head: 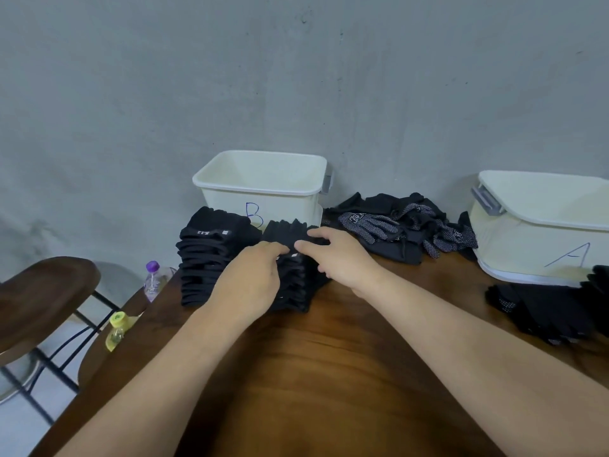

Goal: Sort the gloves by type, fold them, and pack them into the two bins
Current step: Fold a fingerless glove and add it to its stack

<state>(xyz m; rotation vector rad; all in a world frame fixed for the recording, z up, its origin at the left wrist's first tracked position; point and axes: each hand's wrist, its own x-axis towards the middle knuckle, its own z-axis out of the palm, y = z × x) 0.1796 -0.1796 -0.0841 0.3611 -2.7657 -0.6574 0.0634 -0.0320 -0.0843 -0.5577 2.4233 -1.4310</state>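
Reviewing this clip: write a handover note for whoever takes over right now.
Left hand and right hand both pinch the top glove on the near stack before bin B.
A second plain stack stands left of it.
Dotted gloves: a flat pile before bin A, a loose heap between the bins.
Done: some sorted and folded.
Left: sort the heap, fold, pack; nothing shows inside either bin.

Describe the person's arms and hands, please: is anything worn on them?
Nothing is worn, as far as the view shows. The left hand and the right hand are uncovered, with no ring visible. The left forearm and the right forearm are bare down to the frame's edge: no sleeve, watch or bracelet.
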